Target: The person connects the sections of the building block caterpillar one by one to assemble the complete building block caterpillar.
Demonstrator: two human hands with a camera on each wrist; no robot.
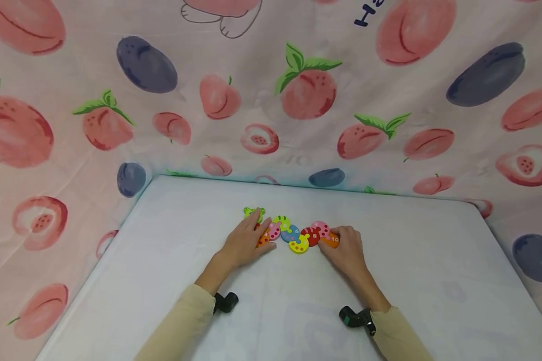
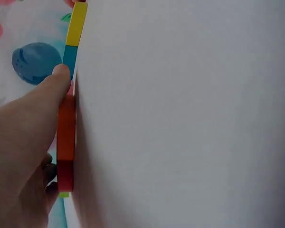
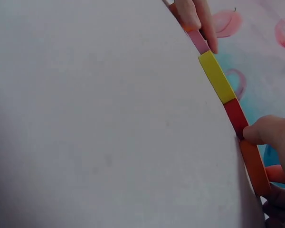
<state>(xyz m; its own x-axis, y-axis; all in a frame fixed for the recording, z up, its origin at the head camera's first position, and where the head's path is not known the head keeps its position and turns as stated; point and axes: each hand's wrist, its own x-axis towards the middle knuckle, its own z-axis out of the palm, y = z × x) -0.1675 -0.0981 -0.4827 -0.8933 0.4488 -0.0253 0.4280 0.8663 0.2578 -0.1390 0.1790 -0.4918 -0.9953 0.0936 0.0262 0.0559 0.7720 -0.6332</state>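
Observation:
A caterpillar puzzle of interlocking colored pieces lies in a wavy row on the white table, some of them bearing printed numbers. My left hand rests over its left end with fingers extended, covering parts of the red and orange pieces. Just past those fingertips shows the green head piece. In the left wrist view, the left thumb lies by the blue piece. At the other end, my right hand pinches the orange piece marked 10, its thumb at the seam with the red piece.
The white table spreads around the puzzle on all sides. Behind and beside it hangs a fruit-print cloth. Dark wrist-worn devices sit at the left cuff and the right cuff.

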